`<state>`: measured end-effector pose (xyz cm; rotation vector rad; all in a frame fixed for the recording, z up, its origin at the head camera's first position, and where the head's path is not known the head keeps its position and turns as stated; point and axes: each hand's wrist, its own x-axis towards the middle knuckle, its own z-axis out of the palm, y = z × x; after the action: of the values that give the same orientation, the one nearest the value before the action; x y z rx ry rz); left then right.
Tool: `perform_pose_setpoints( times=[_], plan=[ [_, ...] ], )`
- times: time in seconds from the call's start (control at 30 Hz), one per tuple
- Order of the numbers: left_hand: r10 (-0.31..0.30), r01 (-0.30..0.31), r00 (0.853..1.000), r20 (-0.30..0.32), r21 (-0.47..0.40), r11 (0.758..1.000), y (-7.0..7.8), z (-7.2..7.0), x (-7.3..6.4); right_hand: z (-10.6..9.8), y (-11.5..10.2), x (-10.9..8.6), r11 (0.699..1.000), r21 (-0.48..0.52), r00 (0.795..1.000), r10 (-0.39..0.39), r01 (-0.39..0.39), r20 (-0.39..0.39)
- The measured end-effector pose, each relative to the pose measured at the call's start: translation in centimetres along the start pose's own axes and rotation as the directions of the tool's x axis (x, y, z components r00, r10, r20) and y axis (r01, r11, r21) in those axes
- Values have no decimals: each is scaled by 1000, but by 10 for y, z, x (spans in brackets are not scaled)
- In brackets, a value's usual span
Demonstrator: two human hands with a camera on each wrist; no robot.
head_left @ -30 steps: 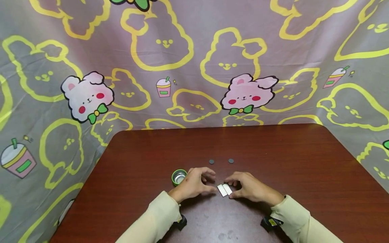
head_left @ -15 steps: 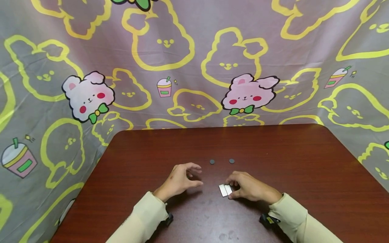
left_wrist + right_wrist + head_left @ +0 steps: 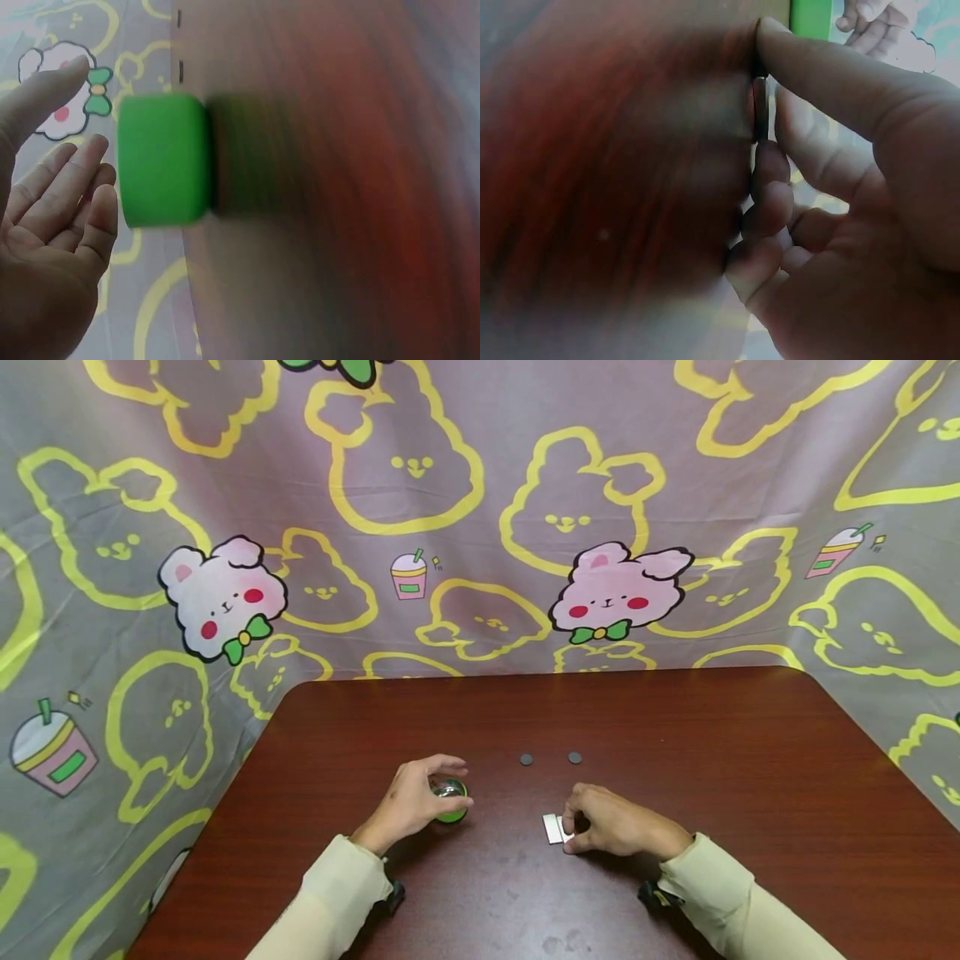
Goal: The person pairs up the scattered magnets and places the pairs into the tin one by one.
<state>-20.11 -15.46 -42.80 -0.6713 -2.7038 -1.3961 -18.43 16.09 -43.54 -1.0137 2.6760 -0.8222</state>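
A small green tin [image 3: 452, 817] with a shiny silver inside stands left of centre on the table. My left hand [image 3: 408, 795] is around its near left side, thumb and fingers spread. In the left wrist view a gap shows between those fingers [image 3: 64, 195] and the green wall of the tin [image 3: 165, 160]. Two flat white rectangular tiles [image 3: 552, 829] lie side by side to the right. Thumb and fingertips of my right hand [image 3: 611, 821] grip the right-hand tile by its ends, covering part of it. Its thin edge [image 3: 761, 109] shows in the right wrist view.
Two small dark grey discs [image 3: 527, 760] lie beyond the hands, a short way apart. The brown wooden table [image 3: 675, 718] meets a patterned curtain [image 3: 480, 485] at its back and sides.
My left hand has moved left, away from the tiles, and now has the tin between its thumb and fingers. My right hand stays at the tiles, its fingers drawn in closer over the right one.
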Motion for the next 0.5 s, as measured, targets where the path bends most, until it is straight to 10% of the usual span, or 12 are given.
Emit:
perform_pose_setpoints(
  times=[0.5],
  plan=[
    [-77, 78, 996, 47, -5, 997, -22, -15, -10, -2, 0, 3, 999, -4, 998, 53, -53, 26]
  ],
)
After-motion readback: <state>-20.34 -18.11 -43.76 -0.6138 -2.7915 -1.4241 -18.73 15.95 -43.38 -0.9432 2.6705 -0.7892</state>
